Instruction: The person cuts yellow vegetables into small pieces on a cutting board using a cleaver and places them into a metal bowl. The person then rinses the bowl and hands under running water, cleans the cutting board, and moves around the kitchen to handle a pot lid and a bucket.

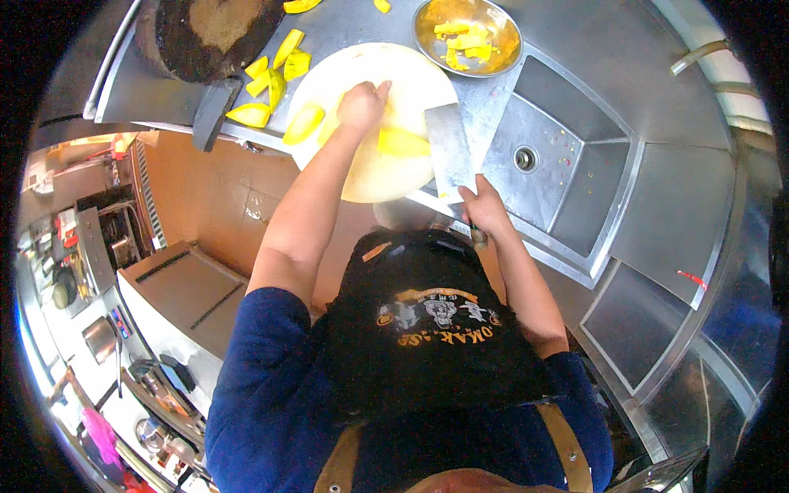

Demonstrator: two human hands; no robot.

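My right hand (487, 206) grips the handle of a Chinese cleaver (449, 145). Its broad blade lies over the right edge of a round, pale cutting board (388, 179). Over the middle of the board is my left hand (362, 106), fingers curled and thumb stretched out; whether anything is inside the fingers is hidden. A yellow pumpkin-like piece (402, 143) sits between that hand and the blade. Another yellow wedge (304, 123) rests at the board's left edge, and a third piece shows partly behind my left wrist.
Several yellow wedges (271, 80) lie on the steel counter (345, 31) left of the board. A metal bowl (425, 37) with yellow scraps stands behind right. To the right is a sink (536, 191). A thick round wooden block (209, 37) and a dark flat bar (216, 114) occupy the left.
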